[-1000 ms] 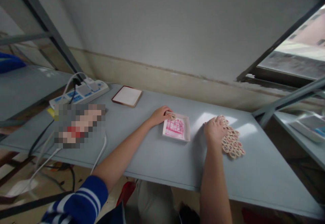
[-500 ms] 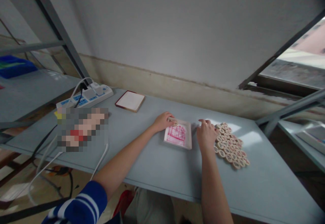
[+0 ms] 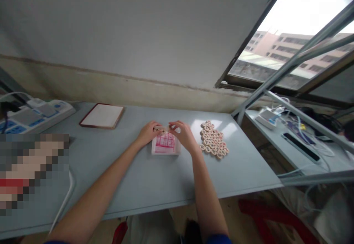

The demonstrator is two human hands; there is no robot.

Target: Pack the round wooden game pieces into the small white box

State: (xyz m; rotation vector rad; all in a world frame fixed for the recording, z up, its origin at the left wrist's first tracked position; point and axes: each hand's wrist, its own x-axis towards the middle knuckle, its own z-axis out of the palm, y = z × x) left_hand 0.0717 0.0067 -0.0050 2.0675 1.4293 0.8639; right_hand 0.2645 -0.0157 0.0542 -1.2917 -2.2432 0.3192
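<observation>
A small white box (image 3: 166, 153) with pink lines on its inner floor stands on the desk before me. My left hand (image 3: 148, 133) is closed on its far left corner. A few round wooden Chinese chess pieces (image 3: 159, 130) lie along the far inside edge. Over the far right corner is my right hand (image 3: 182, 134), its thumb and fingertips pinched on what looks like one such piece, mostly covered by the fingers. To the right, many more round pieces (image 3: 212, 140) with dark and red characters lie flat in a close-packed cluster on the desk.
A shallow dark-red-rimmed lid (image 3: 102, 116) with a white inside lies at the back left. Beyond it is a power strip (image 3: 35, 117) with plugs and cables. A metal bed-frame post (image 3: 241, 115) rises at the desk's right end, beside a window and another desk with a phone (image 3: 301, 147).
My right hand has moved left from beside the pile of pieces to the box's far right corner. My left hand stays on the box. The view has swung right.
</observation>
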